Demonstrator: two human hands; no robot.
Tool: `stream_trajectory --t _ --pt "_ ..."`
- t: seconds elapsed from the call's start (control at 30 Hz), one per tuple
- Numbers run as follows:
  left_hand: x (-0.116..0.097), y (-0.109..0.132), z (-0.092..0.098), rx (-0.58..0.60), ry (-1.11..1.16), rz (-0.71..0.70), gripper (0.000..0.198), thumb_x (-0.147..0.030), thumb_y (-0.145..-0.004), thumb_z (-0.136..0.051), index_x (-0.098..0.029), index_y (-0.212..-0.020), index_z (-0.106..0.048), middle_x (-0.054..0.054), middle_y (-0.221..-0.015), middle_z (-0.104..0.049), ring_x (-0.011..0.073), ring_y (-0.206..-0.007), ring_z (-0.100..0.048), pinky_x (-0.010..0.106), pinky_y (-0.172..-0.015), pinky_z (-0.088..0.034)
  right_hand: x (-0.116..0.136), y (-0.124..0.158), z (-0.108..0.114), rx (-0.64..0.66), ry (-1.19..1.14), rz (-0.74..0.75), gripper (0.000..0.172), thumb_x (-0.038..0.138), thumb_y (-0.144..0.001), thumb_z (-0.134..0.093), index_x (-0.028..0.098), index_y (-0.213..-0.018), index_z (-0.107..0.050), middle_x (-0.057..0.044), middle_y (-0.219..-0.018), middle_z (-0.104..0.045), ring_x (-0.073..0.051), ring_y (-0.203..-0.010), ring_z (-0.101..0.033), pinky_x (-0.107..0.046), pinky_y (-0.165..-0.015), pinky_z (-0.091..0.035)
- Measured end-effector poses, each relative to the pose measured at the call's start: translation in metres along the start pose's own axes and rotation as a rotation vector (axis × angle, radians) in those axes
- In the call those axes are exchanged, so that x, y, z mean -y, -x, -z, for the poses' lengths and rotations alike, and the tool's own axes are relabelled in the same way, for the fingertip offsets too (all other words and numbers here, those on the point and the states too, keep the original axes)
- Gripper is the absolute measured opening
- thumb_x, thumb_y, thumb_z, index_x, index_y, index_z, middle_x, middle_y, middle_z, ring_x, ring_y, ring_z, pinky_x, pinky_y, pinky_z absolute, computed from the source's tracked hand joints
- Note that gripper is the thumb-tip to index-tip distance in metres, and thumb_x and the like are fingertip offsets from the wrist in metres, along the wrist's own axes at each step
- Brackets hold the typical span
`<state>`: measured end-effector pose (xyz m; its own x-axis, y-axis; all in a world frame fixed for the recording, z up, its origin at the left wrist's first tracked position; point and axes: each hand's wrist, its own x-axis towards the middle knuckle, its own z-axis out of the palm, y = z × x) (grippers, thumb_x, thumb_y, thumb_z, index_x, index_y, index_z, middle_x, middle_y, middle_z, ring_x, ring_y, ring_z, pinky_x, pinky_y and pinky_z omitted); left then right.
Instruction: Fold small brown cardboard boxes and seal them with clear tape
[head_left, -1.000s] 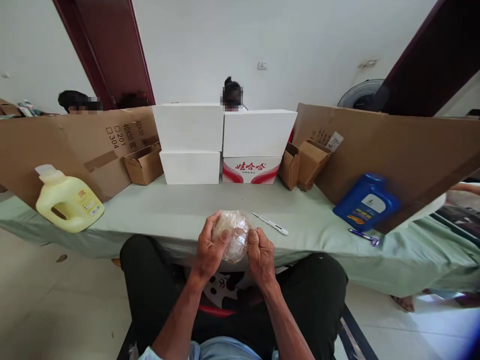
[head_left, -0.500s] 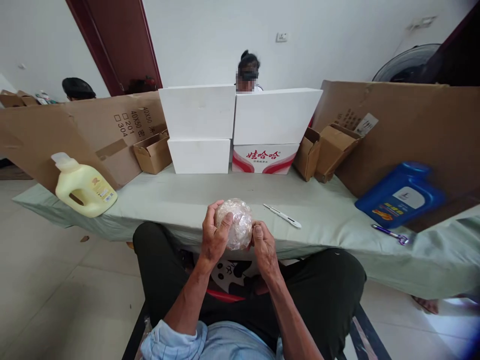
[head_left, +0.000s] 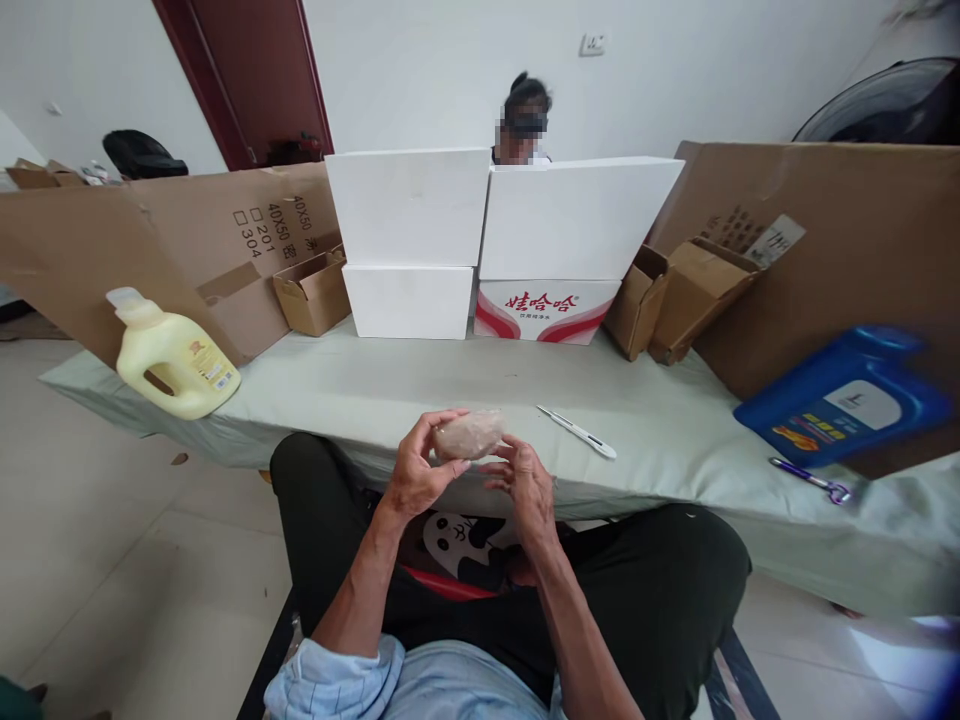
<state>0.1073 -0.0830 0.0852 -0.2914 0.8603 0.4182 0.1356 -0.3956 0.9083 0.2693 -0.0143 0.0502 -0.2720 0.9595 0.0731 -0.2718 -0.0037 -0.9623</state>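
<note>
My left hand (head_left: pixel 418 470) grips the left end of a roundish bundle wrapped in crinkled clear plastic (head_left: pixel 471 436), with the thumb below and fingers above. Seen edge-on, the bundle looks pinkish and flattened; what lies inside the wrap is unclear. My right hand (head_left: pixel 525 482) is at its right end, fingers apart; whether a fingertip touches the plastic, I cannot tell. Both hands are over the table's near edge, above my lap. On the cloth to the right of them lies a slim white-handled craft knife (head_left: pixel 577 432).
White boxes (head_left: pixel 409 210) are stacked at the table's back, flanked by small cardboard boxes (head_left: pixel 311 292) and large cardboard panels (head_left: pixel 840 240). A yellow jug (head_left: pixel 176 360) stands left. At right are a blue bottle (head_left: pixel 844 400) and a purple razor (head_left: pixel 810 480). Beyond sits a person (head_left: pixel 523 120).
The bundle has turned from its round face to a flatter edge-on view. My right hand has gone from a pinch at its side to loosened, spread fingers. The view has shifted slightly.
</note>
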Motion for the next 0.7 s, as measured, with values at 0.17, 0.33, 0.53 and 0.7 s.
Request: stream_trajectory --t 0.17,0.33,0.53,0.7 --pt "-0.028 0.01 0.002 0.239 -0.459 -0.335 0.044 -0.003 -0.082 -0.073 -0.027 -0.119 -0.074 0.011 -0.16 -0.059 0.0377 -0.164 -0.033 0.064 -0.13 -0.029 0.019 0.007 -0.005 0.171 -0.307 -0.133 0.071 0.082 -0.09 -0.062 0.024 -0.13 -0.072 -0.012 -0.126 -0.077 -0.032 -0.11 -0.074 -0.042 -0.083 -0.063" --pt "-0.035 0.014 0.006 0.164 -0.366 -0.251 0.106 -0.03 -0.07 -0.099 -0.032 -0.162 -0.045 0.017 -0.177 -0.033 0.0447 -0.166 -0.026 0.067 -0.132 -0.026 0.035 0.016 -0.007 0.182 -0.352 -0.115 0.062 0.07 -0.087 -0.068 0.025 -0.131 -0.074 -0.012 -0.131 -0.076 -0.035 -0.124 -0.069 -0.051 -0.099 -0.06" --pt "-0.025 0.016 -0.004 0.028 -0.083 0.069 0.132 -0.048 -0.062 -0.105 -0.028 -0.169 -0.031 0.018 -0.172 -0.041 0.0417 -0.16 -0.039 0.055 -0.133 -0.033 0.034 0.017 -0.006 0.178 -0.355 -0.097 0.057 0.067 -0.084 -0.066 0.026 -0.122 -0.077 -0.011 -0.124 -0.079 -0.037 -0.123 -0.07 -0.055 -0.104 -0.058" --pt "-0.024 0.015 -0.009 0.032 -0.116 0.03 0.118 -0.036 -0.067 -0.103 -0.028 -0.166 -0.038 0.015 -0.171 -0.042 0.0403 -0.161 -0.038 0.052 -0.134 -0.033 0.031 0.017 -0.001 0.193 -0.354 -0.072 0.067 0.081 -0.086 -0.065 0.025 -0.12 -0.077 -0.013 -0.123 -0.078 -0.036 -0.121 -0.071 -0.052 -0.099 -0.06"
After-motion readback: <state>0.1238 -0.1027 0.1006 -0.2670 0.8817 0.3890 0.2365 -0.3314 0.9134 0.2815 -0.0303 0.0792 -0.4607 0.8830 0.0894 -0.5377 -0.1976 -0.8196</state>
